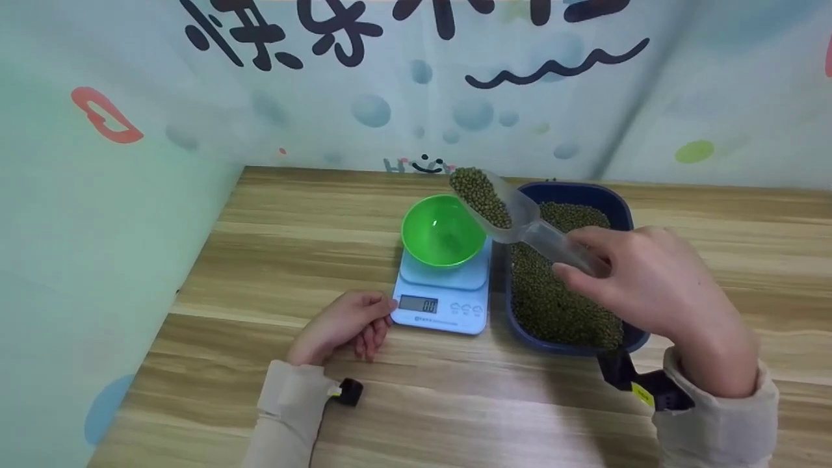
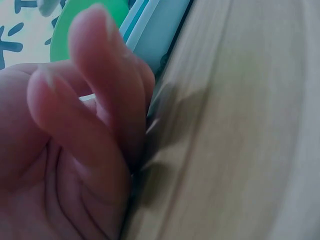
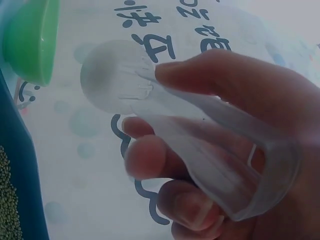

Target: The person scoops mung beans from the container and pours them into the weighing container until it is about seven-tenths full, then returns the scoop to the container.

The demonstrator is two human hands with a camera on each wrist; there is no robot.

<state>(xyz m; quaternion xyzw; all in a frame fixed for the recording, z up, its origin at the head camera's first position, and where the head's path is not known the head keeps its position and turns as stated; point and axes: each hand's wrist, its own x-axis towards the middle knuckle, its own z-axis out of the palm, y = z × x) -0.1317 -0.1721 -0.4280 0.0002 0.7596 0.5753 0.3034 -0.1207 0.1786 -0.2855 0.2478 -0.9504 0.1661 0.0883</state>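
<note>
Where left fingers (image 2: 112,75) partly hide scale (image 2: 159,37), contact seems likely.

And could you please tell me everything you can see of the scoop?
The scoop is translucent, colourless and plastic-looking, with a rounded cup and a hollow, channel-like handle, which the right hand grips. Its cup holds a heap of small greenish-brown grains and, in the head view, points up-left, overlapping the edge of the green bowl; the right wrist view shows the two apart.
</note>
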